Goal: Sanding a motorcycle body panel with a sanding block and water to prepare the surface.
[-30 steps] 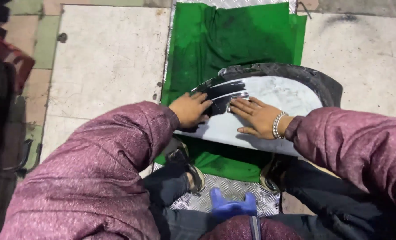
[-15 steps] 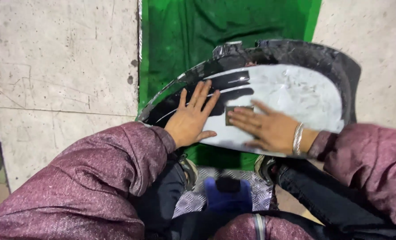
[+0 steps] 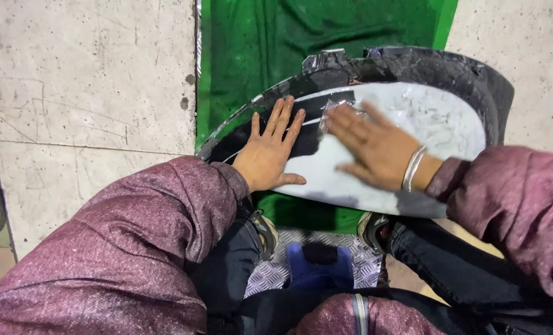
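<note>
Left hand: the left hand (image 3: 269, 152) lies flat and open on the curved panel (image 3: 425, 118). The fingers are spread and point away from the person. It holds nothing; it just presses down.
Right hand: the right hand (image 3: 370, 146) also lies flat on the panel, just beside the left hand. Its fingertips press on a small crumpled shiny scrap (image 3: 337, 107). I cannot tell if the fingers pinch the scrap or only push on it. This hand looks a bit blurry.
Bangles: silver bangles (image 3: 413, 169) sit on the right wrist, right behind the hand.
Panel: the panel is big and curved, like a cover for a wheel. It is under both hands. Under the right hand it is dull grey-white. Under the left hand's fingers it is shiny black with thin light lines. Its dark rim curls up past the fingertips.
Green cloth: a green cloth (image 3: 301, 31) lies under the panel and spreads out past the fingertips.
Ground: pale stone slabs (image 3: 84, 80) lie to the side of the left hand.
Sleeves: both arms wear purple sleeves (image 3: 127, 248).
Metal plate: a bumpy metal plate (image 3: 270, 276) lies below the hands, near the person's legs.
</note>
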